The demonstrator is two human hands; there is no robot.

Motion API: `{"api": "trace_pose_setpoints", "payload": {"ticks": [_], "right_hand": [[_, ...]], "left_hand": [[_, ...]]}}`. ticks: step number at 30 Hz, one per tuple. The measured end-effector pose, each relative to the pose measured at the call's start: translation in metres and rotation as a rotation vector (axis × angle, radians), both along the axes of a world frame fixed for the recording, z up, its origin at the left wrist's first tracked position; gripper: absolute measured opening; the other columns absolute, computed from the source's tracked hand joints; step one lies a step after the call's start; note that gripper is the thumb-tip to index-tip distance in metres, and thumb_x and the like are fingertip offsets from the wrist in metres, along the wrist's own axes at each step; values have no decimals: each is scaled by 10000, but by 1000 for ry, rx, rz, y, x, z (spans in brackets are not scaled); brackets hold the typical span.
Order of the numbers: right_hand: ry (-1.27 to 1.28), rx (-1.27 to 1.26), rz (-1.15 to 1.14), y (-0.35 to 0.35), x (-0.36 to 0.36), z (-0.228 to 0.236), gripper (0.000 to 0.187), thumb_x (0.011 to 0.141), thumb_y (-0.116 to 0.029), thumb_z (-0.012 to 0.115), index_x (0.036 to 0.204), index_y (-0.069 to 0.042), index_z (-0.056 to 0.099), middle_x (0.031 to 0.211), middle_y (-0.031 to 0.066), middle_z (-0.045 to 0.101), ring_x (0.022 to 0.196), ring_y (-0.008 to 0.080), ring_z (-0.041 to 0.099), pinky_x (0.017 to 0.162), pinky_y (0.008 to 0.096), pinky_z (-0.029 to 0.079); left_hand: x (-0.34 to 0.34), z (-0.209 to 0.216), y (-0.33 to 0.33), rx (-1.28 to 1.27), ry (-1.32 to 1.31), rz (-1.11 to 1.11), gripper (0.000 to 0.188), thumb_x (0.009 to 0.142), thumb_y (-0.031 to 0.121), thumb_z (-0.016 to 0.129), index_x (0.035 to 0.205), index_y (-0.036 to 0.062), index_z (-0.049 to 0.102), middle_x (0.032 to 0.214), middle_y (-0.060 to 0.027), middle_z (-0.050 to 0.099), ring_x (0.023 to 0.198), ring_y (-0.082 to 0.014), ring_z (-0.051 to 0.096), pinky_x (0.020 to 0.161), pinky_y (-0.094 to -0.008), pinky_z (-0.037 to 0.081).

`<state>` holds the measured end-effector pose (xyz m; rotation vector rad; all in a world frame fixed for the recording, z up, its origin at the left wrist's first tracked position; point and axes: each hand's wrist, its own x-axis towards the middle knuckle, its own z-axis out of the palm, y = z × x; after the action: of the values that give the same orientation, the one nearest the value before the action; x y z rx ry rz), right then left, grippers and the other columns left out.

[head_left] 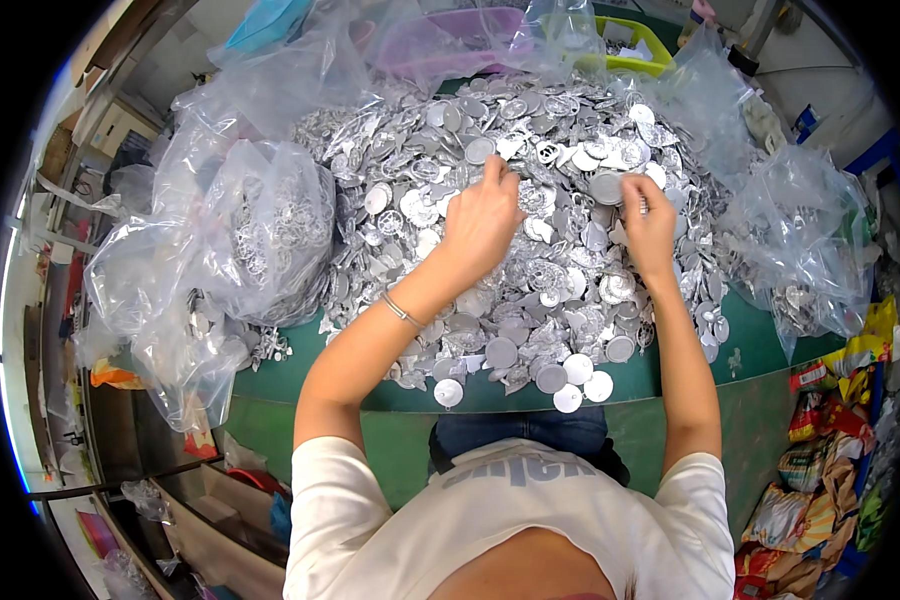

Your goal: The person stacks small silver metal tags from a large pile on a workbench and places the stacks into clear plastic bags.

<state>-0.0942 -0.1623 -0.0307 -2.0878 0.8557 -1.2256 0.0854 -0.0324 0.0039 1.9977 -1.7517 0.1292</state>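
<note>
A wide heap of flat silver-coloured metal pieces, many of them round discs, covers the green table before me. My left hand is over the middle of the heap, its fingers pinched together beside a grey disc; what they hold, if anything, is hidden. Farther right, my right hand is closed, with thumb and fingertips at the edge of a larger round metal disc. Several loose discs lie along the table's near edge.
Clear plastic bags of metal pieces stand on the left and right. A purple basin and a lime-green basin are at the back. The green table edge is near my body. Colourful sacks lie at lower right.
</note>
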Motion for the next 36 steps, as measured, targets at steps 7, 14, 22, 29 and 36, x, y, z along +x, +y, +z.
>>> {"api": "trace_pose_setpoints", "payload": {"ticks": [7, 14, 22, 29, 36], "right_hand": [[-863, 1244, 320, 12, -38, 14, 199, 883, -178, 442, 973, -20, 522, 928, 153, 597, 657, 195, 558, 406, 241, 374], [-931, 1414, 461, 15, -69, 2, 180, 842, -148, 565, 968, -24, 528, 728, 45, 487, 652, 146, 488, 435, 227, 358], [532, 140, -1, 68, -74, 15, 291, 687, -180, 711, 905, -36, 581, 709, 86, 564, 666, 254, 575, 588, 359, 443], [665, -56, -126, 78, -61, 5, 328, 649, -178, 729, 856, -44, 513, 804, 107, 557, 710, 329, 564, 569, 419, 431], [395, -30, -127, 70, -73, 4, 190, 727, -68, 652, 859, -18, 525, 717, 106, 588, 655, 325, 577, 564, 380, 443]], "left_hand": [[-2, -16, 0, -224, 49, -137, 133, 703, 9, 590, 807, 56, 521, 763, -91, 549, 663, -298, 570, 562, -389, 456], [8, -2, 8, -485, 290, -52, 185, 756, -6, 557, 940, -9, 563, 748, -124, 516, 654, -257, 528, 567, -325, 425], [-7, -3, 63, -33, 1971, 7, 130, 832, 4, 513, 950, -28, 555, 712, 0, 520, 559, -52, 396, 465, -177, 324], [-25, -4, 82, 9, 2265, -22, 97, 828, 87, 515, 861, -3, 534, 788, -44, 514, 588, -100, 434, 469, -208, 352], [-27, -8, 95, 92, 2076, 152, 161, 865, 147, 509, 974, 28, 514, 959, -145, 597, 697, -142, 579, 455, -193, 472]]}}
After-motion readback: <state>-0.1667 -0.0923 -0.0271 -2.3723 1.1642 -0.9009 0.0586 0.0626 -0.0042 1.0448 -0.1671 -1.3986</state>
